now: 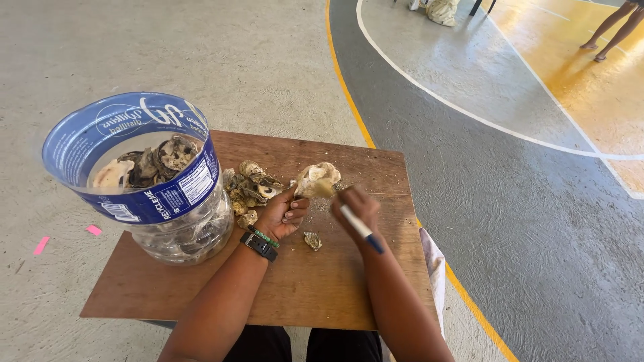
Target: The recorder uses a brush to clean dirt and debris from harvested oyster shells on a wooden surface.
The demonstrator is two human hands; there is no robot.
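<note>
My left hand (284,214) grips a pale, rough oyster shell (315,177) over a brown wooden board (349,288) on my lap. A watch and a green bead bracelet are on that wrist. My right hand (357,206), blurred by motion, holds a brush with a white and blue handle (361,229), its head against the shell's right edge. A heap of loose shells (249,188) lies just left of my left hand. One small shell piece (312,240) sits on the board below the hands.
A cut-off clear plastic jug with a blue label (151,194), holding several shells, stands on the board's left end. Concrete floor with painted court lines surrounds me. Pink tape bits (41,245) lie at left. Another person's legs (614,27) are far right.
</note>
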